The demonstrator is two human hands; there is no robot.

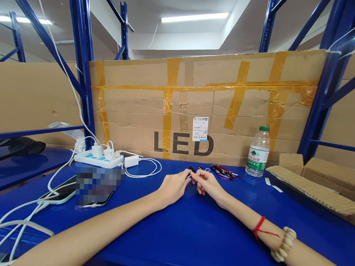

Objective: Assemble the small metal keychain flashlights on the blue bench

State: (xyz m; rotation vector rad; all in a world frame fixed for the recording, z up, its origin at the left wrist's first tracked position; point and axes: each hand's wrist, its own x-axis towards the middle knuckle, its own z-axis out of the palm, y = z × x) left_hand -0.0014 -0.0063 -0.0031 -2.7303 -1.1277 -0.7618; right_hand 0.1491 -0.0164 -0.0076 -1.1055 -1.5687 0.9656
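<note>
Black and slim, the partly hidden object [192,169] sits pinched in both hands' fingers [199,178].

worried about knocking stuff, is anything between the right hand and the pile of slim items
Nothing tall between the right hand and pile; a small pale loop lies near the pile's left end. The bottle stands to the pile's right.
</note>
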